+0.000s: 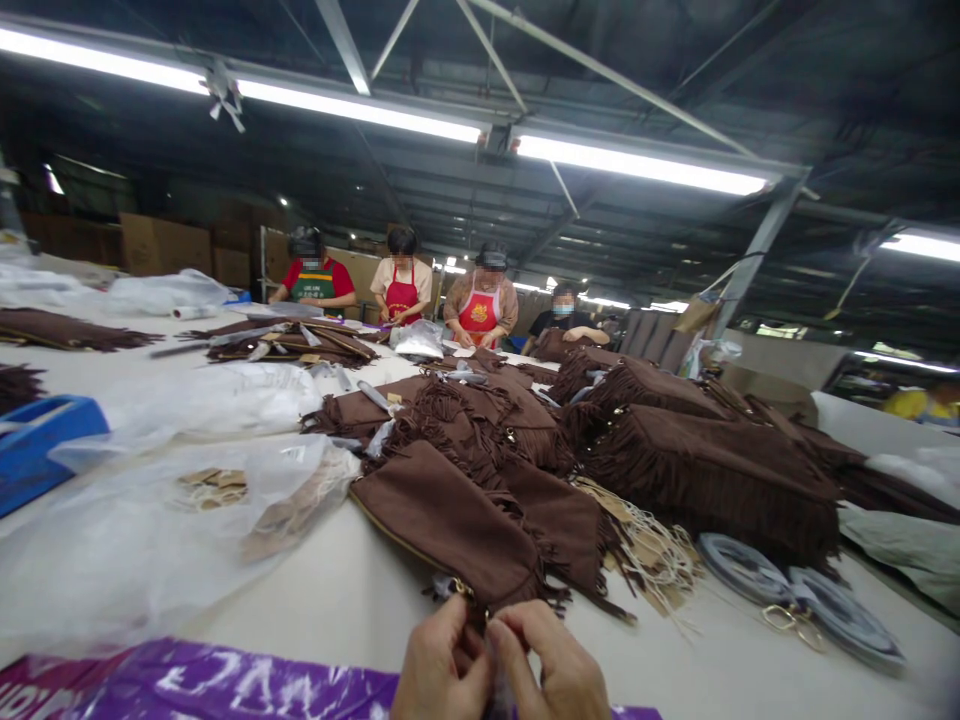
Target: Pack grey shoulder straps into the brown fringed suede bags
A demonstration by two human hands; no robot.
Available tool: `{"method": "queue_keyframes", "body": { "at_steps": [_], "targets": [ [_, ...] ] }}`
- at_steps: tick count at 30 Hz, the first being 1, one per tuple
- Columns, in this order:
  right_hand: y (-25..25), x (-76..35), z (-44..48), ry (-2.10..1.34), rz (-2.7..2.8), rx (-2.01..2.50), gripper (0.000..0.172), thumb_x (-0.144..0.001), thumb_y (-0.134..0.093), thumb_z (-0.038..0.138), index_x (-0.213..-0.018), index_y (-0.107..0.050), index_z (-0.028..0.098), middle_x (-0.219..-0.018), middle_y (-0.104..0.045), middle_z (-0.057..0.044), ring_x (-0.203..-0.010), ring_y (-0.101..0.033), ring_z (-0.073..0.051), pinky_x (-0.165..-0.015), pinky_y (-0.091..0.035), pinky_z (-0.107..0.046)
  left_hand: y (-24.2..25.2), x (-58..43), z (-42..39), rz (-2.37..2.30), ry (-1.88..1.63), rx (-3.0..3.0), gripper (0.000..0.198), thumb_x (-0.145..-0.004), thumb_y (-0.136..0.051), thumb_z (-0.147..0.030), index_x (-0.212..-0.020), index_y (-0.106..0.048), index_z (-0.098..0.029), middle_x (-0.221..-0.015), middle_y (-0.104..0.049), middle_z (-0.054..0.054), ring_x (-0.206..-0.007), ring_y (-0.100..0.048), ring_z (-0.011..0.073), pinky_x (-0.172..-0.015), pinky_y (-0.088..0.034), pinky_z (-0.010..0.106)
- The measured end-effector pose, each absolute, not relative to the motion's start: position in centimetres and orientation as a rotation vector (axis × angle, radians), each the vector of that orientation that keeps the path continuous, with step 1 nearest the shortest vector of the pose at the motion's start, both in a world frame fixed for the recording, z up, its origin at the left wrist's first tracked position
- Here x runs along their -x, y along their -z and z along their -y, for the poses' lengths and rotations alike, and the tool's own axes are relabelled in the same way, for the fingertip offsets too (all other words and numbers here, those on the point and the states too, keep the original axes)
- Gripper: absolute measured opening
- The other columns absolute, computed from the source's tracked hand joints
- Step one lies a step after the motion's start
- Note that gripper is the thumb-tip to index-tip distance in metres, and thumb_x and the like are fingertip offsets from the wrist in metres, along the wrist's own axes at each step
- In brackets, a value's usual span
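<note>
There are two bare hands (pixel 442 665), one blue bin (pixel 56 450), two grey coils (pixel 851 615), four people (pixel 480 305) across the white table (pixel 345 590); brown bags (pixel 457 520) overlap beyond counting.

White glare from overhead tube lights (pixel 360 110), dim roof (pixel 450 200), blurry right edge.

left hand (pixel 441 662) — bare, knuckles uncovered; right hand (pixel 553 665) — bare as well, back and fingers uncovered

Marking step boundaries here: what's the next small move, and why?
Probably a small two-handed adjustment beside the gold-coloured fitting at the near end of the brown pouch: the left hand and right hand come close together just below it, fingers bent inward. What they grip is too hidden to tell.
</note>
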State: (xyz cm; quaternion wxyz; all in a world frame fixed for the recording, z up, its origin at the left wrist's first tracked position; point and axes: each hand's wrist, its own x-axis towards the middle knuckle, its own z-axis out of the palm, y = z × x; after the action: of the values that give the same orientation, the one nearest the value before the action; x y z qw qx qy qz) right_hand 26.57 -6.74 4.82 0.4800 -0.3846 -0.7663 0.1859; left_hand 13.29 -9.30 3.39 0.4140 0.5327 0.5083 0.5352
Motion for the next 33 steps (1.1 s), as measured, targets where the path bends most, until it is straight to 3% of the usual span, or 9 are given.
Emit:
{"method": "queue_keyframes", "body": {
  "at_steps": [3,10,14,20,25,29,33],
  "targets": [
    [-4.5,-26.4,7.0,-0.418,1.859,0.937,0.026,-0.092,-0.055,0.042,-0.079,-0.066,0.023,-0.073,-0.064,-0.002,-0.066,-0.062,-0.018,-0.066,-0.048,-0.024,-3.8,-13.5,9.4,-1.279,-1.347,-1.343,0.017,-0.078,-0.062,-0.032,-0.079,-0.054,-0.017,-0.065,-0.056,-0.001,-0.059,-0.052,0.0136,-0.051,-0.038,0.02],
    [-4.1,-28.3,6.0,-0.882,1.706,0.911,0.037,-0.087,-0.059,0.058,-0.096,-0.075,0.026,-0.09,-0.074,-0.005,-0.086,-0.068,-0.022,-0.077,-0.054,-0.025,-4.1,-13.8,9.6,-1.25,-1.388,-1.222,0.013,-0.074,-0.061,-0.027,-0.078,-0.052,-0.017,-0.063,-0.051,-0.004,-0.055,-0.048,0.011,-0.05,-0.036,0.019],
    [-3.6,-28.9,5.6,-0.919,1.629,1.019,0.043,-0.08,-0.067,0.061,-0.097,-0.073,0.022,-0.086,-0.075,-0.006,-0.079,-0.069,-0.022,-0.071,-0.055,-0.026,-4.0,-13.8,9.5,-1.235,-1.346,-1.243,0.012,-0.072,-0.06,-0.024,-0.077,-0.052,-0.017,-0.062,-0.048,-0.005,-0.054,-0.047,0.0106,-0.049,-0.034,0.018],
    [-4.7,-28.2,5.5,-0.764,1.733,1.083,0.036,-0.083,-0.062,0.058,-0.087,-0.063,0.023,-0.073,-0.071,-0.002,-0.069,-0.068,-0.02,-0.066,-0.051,-0.024,-4.3,-14.0,9.8,-1.295,-1.352,-1.25,0.009,-0.071,-0.059,-0.018,-0.073,-0.051,-0.018,-0.061,-0.052,-0.004,-0.054,-0.049,0.0112,-0.05,-0.035,0.019],
    [-5.4,-27.4,6.6,-0.442,1.85,1.182,0.042,-0.09,-0.046,0.065,-0.082,-0.062,0.026,-0.07,-0.072,0.001,-0.063,-0.069,-0.019,-0.06,-0.049,-0.024,-4.3,-14.0,10.0,-1.285,-1.344,-1.274,0.007,-0.073,-0.059,-0.019,-0.076,-0.052,-0.018,-0.063,-0.056,-0.003,-0.057,-0.052,0.0133,-0.053,-0.037,0.02],
    [-4.8,-27.2,6.9,-0.273,1.896,1.166,0.048,-0.096,-0.034,0.063,-0.084,-0.063,0.027,-0.069,-0.072,0.001,-0.059,-0.069,-0.019,-0.056,-0.048,-0.024,-3.9,-13.6,10.0,-1.227,-1.371,-1.388,0.01,-0.083,-0.052,-0.025,-0.079,-0.056,-0.017,-0.069,-0.058,0.0,-0.066,-0.053,0.0156,-0.059,-0.039,0.022],
    [-4.5,-27.3,6.8,-0.318,1.901,1.128,0.043,-0.096,-0.039,0.059,-0.083,-0.065,0.027,-0.066,-0.071,0.001,-0.055,-0.067,-0.018,-0.054,-0.048,-0.023,-3.9,-13.3,9.8,-1.247,-1.376,-1.427,0.021,-0.091,-0.043,-0.03,-0.078,-0.054,-0.018,-0.07,-0.057,0.0,-0.065,-0.05,0.0153,-0.061,-0.038,0.023]
  ]
}}
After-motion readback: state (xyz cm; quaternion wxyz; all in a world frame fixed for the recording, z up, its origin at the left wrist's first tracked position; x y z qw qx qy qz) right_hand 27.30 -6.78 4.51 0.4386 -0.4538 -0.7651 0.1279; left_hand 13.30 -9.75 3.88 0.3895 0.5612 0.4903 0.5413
